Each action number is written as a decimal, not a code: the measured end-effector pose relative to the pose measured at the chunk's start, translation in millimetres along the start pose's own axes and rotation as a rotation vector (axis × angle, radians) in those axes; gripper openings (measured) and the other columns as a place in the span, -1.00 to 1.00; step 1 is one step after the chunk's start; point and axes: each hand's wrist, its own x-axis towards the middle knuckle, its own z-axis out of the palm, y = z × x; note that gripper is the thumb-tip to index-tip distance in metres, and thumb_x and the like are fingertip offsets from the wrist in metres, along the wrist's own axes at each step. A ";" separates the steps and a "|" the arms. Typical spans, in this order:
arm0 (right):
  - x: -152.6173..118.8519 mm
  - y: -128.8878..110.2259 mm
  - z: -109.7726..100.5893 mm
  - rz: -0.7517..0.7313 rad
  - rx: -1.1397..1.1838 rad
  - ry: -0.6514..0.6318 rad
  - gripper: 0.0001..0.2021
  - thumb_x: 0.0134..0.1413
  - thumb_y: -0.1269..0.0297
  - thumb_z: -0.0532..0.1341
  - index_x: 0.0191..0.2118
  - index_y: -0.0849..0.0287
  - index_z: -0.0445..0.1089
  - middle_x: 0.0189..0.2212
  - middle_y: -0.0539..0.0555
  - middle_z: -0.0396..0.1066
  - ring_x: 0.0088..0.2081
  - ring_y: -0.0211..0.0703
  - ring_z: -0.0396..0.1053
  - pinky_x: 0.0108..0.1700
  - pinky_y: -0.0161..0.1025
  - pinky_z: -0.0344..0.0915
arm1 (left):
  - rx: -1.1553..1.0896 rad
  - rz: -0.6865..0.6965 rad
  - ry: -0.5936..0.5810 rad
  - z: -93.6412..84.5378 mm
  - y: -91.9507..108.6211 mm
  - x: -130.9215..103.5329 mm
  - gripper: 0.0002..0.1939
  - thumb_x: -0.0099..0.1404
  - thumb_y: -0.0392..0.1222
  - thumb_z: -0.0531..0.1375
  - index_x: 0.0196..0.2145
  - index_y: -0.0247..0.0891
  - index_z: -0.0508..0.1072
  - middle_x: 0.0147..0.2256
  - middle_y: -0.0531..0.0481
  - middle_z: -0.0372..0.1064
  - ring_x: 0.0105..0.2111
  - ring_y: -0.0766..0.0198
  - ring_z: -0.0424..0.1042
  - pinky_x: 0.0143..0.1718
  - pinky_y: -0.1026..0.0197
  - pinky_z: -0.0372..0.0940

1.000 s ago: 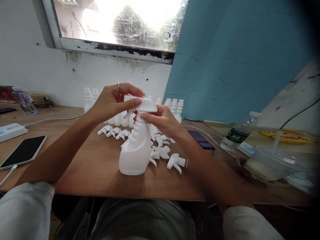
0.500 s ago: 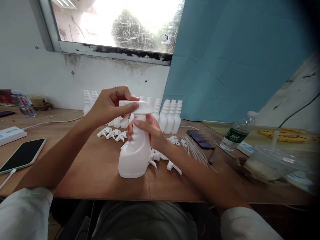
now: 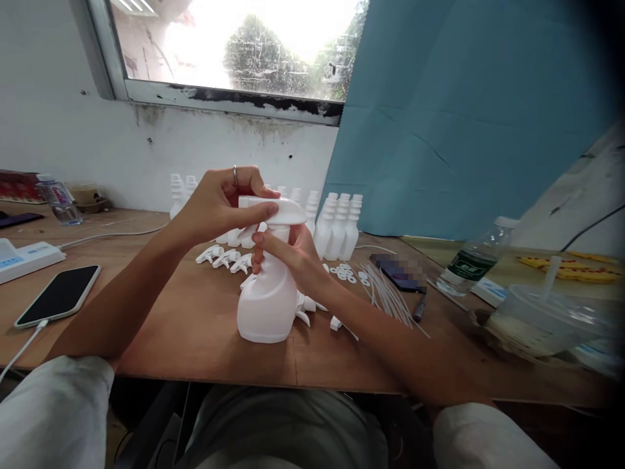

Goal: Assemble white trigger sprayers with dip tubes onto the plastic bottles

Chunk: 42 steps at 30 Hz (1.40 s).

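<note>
A white plastic spray bottle [image 3: 266, 311] stands upright on the wooden table in front of me. On its neck sits a white trigger spray head [image 3: 289, 212], its nozzle end toward the left. My left hand [image 3: 219, 203] is closed on the spray head, thumb on the near side and fingers on top. Just below, my right hand [image 3: 300, 257] wraps the bottle's neck by the collar, the thumb across the front. The right hand partly hides the neck and collar.
Behind stand several white bottles without heads [image 3: 336, 228]. Loose trigger heads [image 3: 225, 258], small white rings [image 3: 343, 271] and thin tubes [image 3: 390, 293] lie about. Phones [image 3: 61, 294], a power strip [image 3: 32, 260], a water bottle [image 3: 471, 260] and a plastic cup [image 3: 532, 319] flank them.
My right hand has shifted slightly up the neck toward the collar, its thumb now farther left. My left hand keeps its hold on the spray head. The whole view has moved a little.
</note>
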 end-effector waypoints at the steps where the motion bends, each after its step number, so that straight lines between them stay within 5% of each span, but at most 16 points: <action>1: 0.0 0.6 -0.4 -0.009 0.016 -0.007 -0.71 0.04 0.08 0.28 -0.21 0.14 0.27 -0.54 -0.06 0.31 -0.53 -0.24 0.33 -0.45 -0.23 0.34 | -0.002 -0.006 -0.007 -0.5 -0.6 0.4 -0.78 0.11 -0.12 0.35 -0.44 -0.27 0.41 -0.40 -0.03 0.44 -0.43 0.25 0.47 -0.52 0.25 0.37; 7: -1.6 4.1 -3.9 -0.036 0.052 -0.024 -0.71 0.03 0.13 0.30 -0.20 0.13 0.27 -0.52 -0.05 0.33 -0.50 -0.23 0.35 -0.42 -0.22 0.35 | 0.002 -0.008 -0.030 -2.3 -0.6 1.1 -0.73 0.10 -0.06 0.36 -0.47 -0.27 0.39 -0.39 -0.03 0.44 -0.49 0.31 0.43 -0.55 0.26 0.36; 15: -0.3 6.3 -7.6 -0.010 0.077 -0.016 -0.69 -0.02 0.13 0.34 -0.24 0.14 0.27 -0.52 -0.04 0.35 -0.51 -0.20 0.36 -0.42 -0.19 0.35 | 0.070 0.024 0.013 -1.2 0.4 -0.1 -0.74 0.07 -0.06 0.37 -0.46 -0.28 0.43 -0.34 -0.04 0.45 -0.28 0.21 0.46 -0.35 0.22 0.41; 20: 0.9 6.8 -10.4 0.005 0.182 -0.125 -0.69 0.06 0.03 0.24 -0.24 0.18 0.30 -0.47 0.02 0.38 -0.46 -0.16 0.39 -0.39 -0.15 0.37 | 0.073 0.024 0.023 -0.8 -1.1 0.4 -0.77 0.08 -0.09 0.36 -0.44 -0.28 0.46 -0.33 -0.05 0.45 -0.24 0.19 0.45 -0.30 0.21 0.40; 25: 0.1 4.3 -5.3 0.007 0.067 -0.012 -0.72 -0.02 0.11 0.34 -0.34 0.16 0.29 -0.53 -0.02 0.34 -0.51 -0.21 0.35 -0.43 -0.19 0.35 | 0.075 0.023 0.028 -0.3 0.5 0.1 -0.77 0.07 -0.10 0.36 -0.45 -0.29 0.45 -0.35 -0.04 0.44 -0.25 0.19 0.45 -0.30 0.21 0.40; 31: 0.1 9.7 -10.1 0.012 0.204 -0.120 -0.68 0.03 0.02 0.28 -0.26 0.18 0.32 -0.49 0.02 0.38 -0.47 -0.17 0.39 -0.40 -0.16 0.36 | 0.069 0.020 0.040 1.9 2.4 -1.7 -0.77 0.08 -0.10 0.36 -0.47 -0.29 0.44 -0.36 -0.03 0.44 -0.28 0.22 0.45 -0.32 0.23 0.38; 35: 0.4 10.5 -9.0 -0.002 0.170 -0.077 -0.73 0.03 0.10 0.31 -0.35 0.20 0.33 -0.50 0.01 0.37 -0.50 -0.19 0.38 -0.43 -0.19 0.34 | 0.048 0.013 0.054 3.2 0.6 -2.6 -0.77 0.08 -0.09 0.37 -0.46 -0.28 0.45 -0.34 -0.03 0.44 -0.31 0.24 0.43 -0.34 0.24 0.36; 38: 2.1 4.2 -7.7 0.058 0.120 -0.079 -0.75 0.00 0.13 0.33 -0.42 0.20 0.33 -0.52 0.00 0.36 -0.51 -0.22 0.36 -0.43 -0.22 0.33 | 0.023 0.005 0.050 2.9 -2.7 -8.8 -0.75 0.14 -0.03 0.34 -0.34 -0.27 0.50 -0.30 -0.06 0.45 -0.28 0.21 0.43 -0.31 0.23 0.36; 42: 4.6 -5.7 -12.2 0.200 0.088 -0.182 -0.75 -0.08 0.17 0.37 -0.42 0.21 0.35 -0.54 -0.03 0.34 -0.49 -0.27 0.31 -0.41 -0.30 0.30 | -0.058 0.003 0.039 2.3 -19.1 -34.6 -0.59 0.29 0.04 0.21 0.05 -0.13 0.40 -0.04 -0.12 0.39 -0.10 0.15 0.39 -0.14 0.18 0.36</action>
